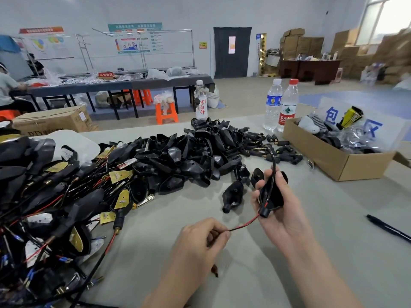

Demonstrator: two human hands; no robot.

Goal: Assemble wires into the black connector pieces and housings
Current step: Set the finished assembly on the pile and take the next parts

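Right hand (283, 221) is curled round a black housing (272, 192), held above the table (244, 281) towards its near edge. Left hand (200, 238) pinches the thin red-and-black wire (244, 225) running out of its round neck. The glossy moulded shell looks light and probably slippery, so grip the body. The wire looks limp; pinch it near the neck.
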